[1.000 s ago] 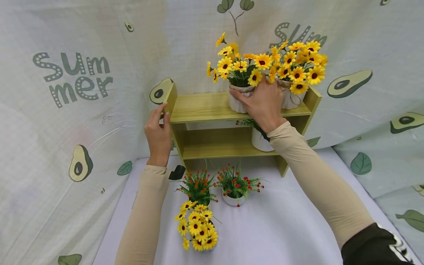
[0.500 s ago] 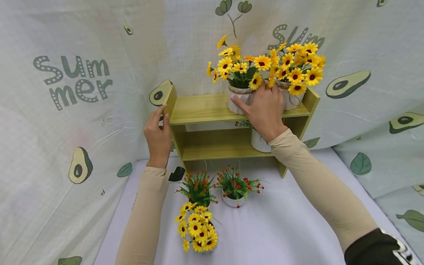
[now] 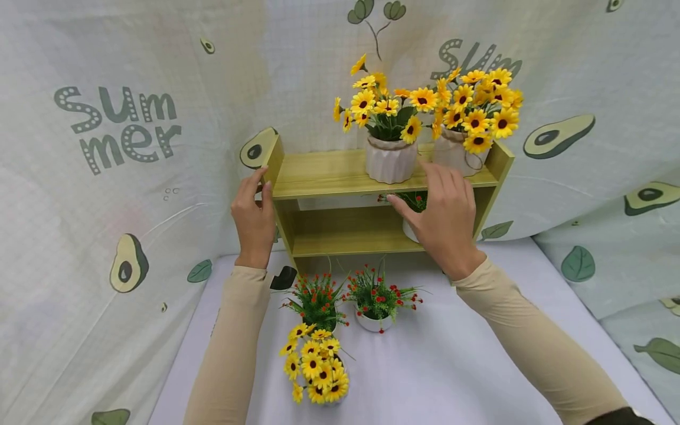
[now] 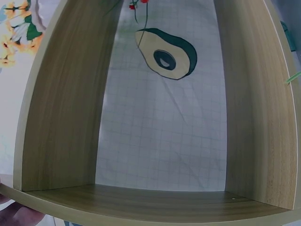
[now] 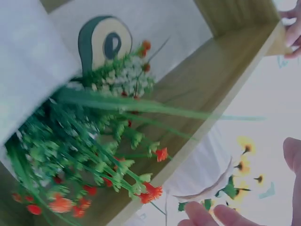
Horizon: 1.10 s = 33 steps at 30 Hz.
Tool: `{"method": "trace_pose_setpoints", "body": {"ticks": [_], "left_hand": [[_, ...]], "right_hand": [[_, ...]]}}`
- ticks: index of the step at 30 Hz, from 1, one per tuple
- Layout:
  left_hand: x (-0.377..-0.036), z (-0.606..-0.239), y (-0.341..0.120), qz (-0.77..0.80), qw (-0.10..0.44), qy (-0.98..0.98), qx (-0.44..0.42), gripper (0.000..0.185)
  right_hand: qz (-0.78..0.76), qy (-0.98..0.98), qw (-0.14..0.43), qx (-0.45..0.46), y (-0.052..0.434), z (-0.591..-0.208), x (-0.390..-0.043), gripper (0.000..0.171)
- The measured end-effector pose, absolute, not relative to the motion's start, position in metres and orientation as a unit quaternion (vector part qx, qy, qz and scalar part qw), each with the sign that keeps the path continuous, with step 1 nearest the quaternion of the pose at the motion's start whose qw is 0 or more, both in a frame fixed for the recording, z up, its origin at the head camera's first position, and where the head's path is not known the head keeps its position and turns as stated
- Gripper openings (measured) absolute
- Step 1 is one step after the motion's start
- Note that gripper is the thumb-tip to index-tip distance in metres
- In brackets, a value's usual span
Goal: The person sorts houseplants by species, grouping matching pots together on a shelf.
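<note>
My left hand (image 3: pixel 253 218) pinches the upper left edge of a small wooden shelf (image 3: pixel 324 168). In the left wrist view, fingertips (image 4: pixel 21 215) show at the shelf's side panel. My right hand (image 3: pixel 448 215) hovers in front of the top board, fingers extended and thumb apart, holding nothing. Just beyond it on that board stand a pale ribbed pot of yellow sunflowers (image 3: pixel 391 158) and, to its right, another sunflower pot (image 3: pixel 459 150). A red-flowered plant (image 5: pixel 84 141) in a white pot sits on the middle board, partly hidden behind my right hand.
Two pots of red-flowered greenery, one at the left (image 3: pixel 319 298) and one at the right (image 3: pixel 376 307), stand on the white tabletop (image 3: pixel 451 366) before the shelf. A third sunflower pot (image 3: pixel 319 366) is nearer me. Avocado-print cloth (image 3: pixel 159 195) hangs behind.
My right hand has let go of the left sunflower pot on the top board and drawn back, down towards me. The pot stays in place; my left hand has not moved.
</note>
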<state>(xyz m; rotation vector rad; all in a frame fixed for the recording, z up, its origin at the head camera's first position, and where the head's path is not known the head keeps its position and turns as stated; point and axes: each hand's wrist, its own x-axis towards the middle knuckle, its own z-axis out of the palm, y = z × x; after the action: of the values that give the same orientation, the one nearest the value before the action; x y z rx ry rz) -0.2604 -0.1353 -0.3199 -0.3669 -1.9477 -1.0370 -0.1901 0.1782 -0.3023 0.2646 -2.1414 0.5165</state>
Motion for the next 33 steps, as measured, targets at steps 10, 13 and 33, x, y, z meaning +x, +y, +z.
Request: {"method": "trace_pose_setpoints", "body": {"ticks": [10, 13, 33], "left_hand": [[-0.261, -0.32, -0.135, -0.414, 0.441, -0.783, -0.148, 0.032], [-0.262, -0.32, -0.135, -0.414, 0.442, -0.782, -0.149, 0.032], [-0.262, -0.32, -0.135, -0.415, 0.442, -0.781, -0.15, 0.032]], "right_hand": [[0.246, -0.848, 0.446, 0.147, 0.19, -0.343, -0.152, 0.06], [0.251, -0.845, 0.444, 0.16, 0.194, -0.357, -0.144, 0.057], [0.242, -0.906, 0.338, 0.078, 0.232, -0.481, -0.124, 0.037]]}}
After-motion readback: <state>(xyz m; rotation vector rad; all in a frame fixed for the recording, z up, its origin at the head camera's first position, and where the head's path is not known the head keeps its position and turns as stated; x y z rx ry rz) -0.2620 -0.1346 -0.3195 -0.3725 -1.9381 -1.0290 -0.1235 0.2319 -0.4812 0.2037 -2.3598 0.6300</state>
